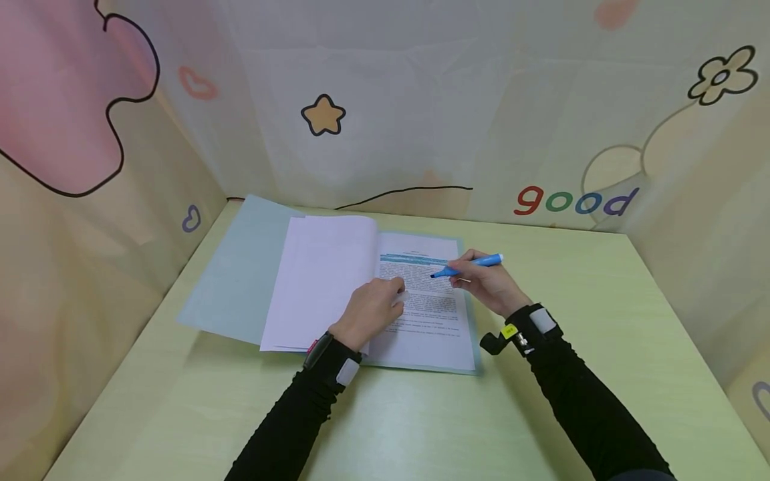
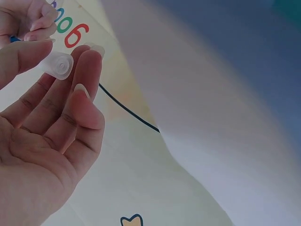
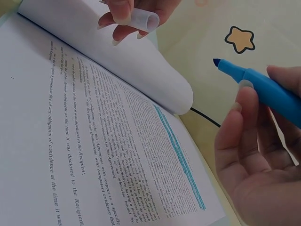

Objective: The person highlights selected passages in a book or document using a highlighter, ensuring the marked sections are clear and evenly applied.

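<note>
My right hand [image 1: 486,284] pinches an uncapped blue highlighter [image 3: 263,87] between thumb and fingers, its dark tip pointing left above the printed page [image 1: 430,314]. Between the thumb and fingers of my left hand [image 1: 369,310] is a translucent white cap [image 2: 59,65], its open end showing in the right wrist view. Both hands hover over an open folder [image 1: 240,280] of papers. Blue highlighted lines [image 3: 181,160] run across the text near the top of the right page. A blank white sheet [image 1: 325,274] is turned over to the left.
The folder lies on a pale green-yellow table [image 1: 571,401]. A printed curtain [image 1: 409,120] with a star, hearts and the word "good" hangs behind the table and at its sides. A small black wrist camera [image 1: 493,343] juts from the right wrist.
</note>
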